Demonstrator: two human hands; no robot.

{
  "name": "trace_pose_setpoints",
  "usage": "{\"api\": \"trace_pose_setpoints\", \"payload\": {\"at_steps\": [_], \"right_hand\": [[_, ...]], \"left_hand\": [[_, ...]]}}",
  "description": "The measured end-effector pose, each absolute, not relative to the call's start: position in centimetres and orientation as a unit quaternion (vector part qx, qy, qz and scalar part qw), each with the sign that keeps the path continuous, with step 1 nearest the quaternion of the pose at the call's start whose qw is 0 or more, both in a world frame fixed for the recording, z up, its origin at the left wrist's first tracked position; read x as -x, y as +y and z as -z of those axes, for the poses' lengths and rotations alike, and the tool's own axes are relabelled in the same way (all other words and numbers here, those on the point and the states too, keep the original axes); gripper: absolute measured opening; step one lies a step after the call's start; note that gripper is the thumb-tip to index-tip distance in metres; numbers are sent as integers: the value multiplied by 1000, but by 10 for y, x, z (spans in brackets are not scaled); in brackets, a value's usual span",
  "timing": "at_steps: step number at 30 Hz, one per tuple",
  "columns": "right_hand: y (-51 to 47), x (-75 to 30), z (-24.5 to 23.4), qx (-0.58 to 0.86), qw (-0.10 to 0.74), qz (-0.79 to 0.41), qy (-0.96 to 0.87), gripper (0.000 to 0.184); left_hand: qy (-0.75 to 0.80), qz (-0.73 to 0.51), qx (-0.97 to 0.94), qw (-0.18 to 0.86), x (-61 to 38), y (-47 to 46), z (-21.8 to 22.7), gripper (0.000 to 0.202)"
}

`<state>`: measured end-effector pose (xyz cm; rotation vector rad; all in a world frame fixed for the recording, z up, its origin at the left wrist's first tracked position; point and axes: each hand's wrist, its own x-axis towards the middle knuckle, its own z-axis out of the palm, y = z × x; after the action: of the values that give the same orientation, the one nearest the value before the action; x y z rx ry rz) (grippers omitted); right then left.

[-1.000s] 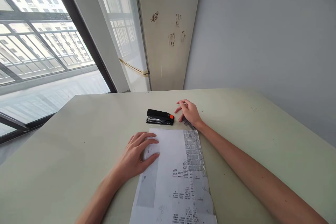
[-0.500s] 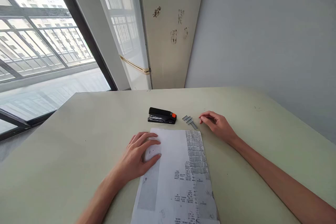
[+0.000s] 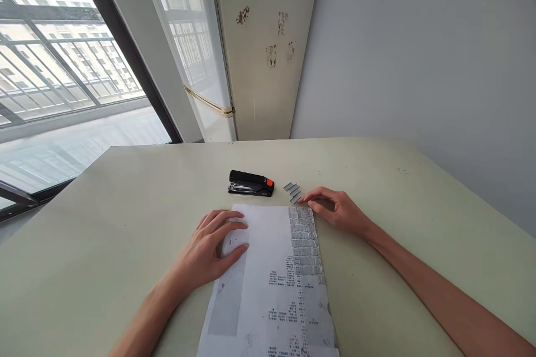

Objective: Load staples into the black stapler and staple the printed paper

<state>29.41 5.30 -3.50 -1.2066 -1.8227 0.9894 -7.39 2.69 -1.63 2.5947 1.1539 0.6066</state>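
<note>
A stack of printed paper [image 3: 268, 268] lies on the table, its upper right edge lined with rows of silvery staples [image 3: 305, 234]. My left hand [image 3: 211, 242] rests open on the paper's left side, fingers and thumb spread. Beyond the paper's top right corner lie several staple strips [image 3: 292, 189]. My right hand [image 3: 341, 212] is beside them, index finger reaching to the nearest strip and thumb a little apart from it; whether the fingertip touches that strip I cannot tell. A black stapler [image 3: 251, 184] with an orange-red button lies on its base left of the strips, untouched.
The pale table [image 3: 138, 195] extends to both sides of the paper. At its far side stands a white refrigerator [image 3: 263, 95] with a beige handle. A grey wall [image 3: 397, 50] runs along the right, and a dark-framed window [image 3: 54, 67] is at the left.
My right hand has moved left and nearer to me, reaching the staple strips. The nearest strip now lies more in line with the others. My left hand stays on the paper.
</note>
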Motion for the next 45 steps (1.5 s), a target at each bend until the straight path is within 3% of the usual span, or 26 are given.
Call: {"api": "trace_pose_setpoints", "payload": {"at_steps": [11, 19, 24, 30, 41, 45], "right_hand": [[57, -302, 39, 559, 492, -367, -558, 26], [58, -307, 44, 555, 533, -379, -514, 29], [57, -310, 45, 559, 555, -384, -482, 27], [56, -309, 43, 558, 554, -408, -465, 25], [55, -316, 43, 551, 555, -409, -470, 32], [34, -338, 39, 532, 489, -461, -515, 33]], "left_hand": [[427, -202, -875, 104, 73, 25, 16, 29], [446, -226, -860, 102, 74, 25, 17, 34], [495, -283, -815, 101, 75, 27, 16, 25], [537, -289, -785, 112, 77, 28, 16, 24], [478, -245, -839, 84, 77, 30, 17, 36], [463, -234, -849, 95, 78, 27, 14, 44]]}}
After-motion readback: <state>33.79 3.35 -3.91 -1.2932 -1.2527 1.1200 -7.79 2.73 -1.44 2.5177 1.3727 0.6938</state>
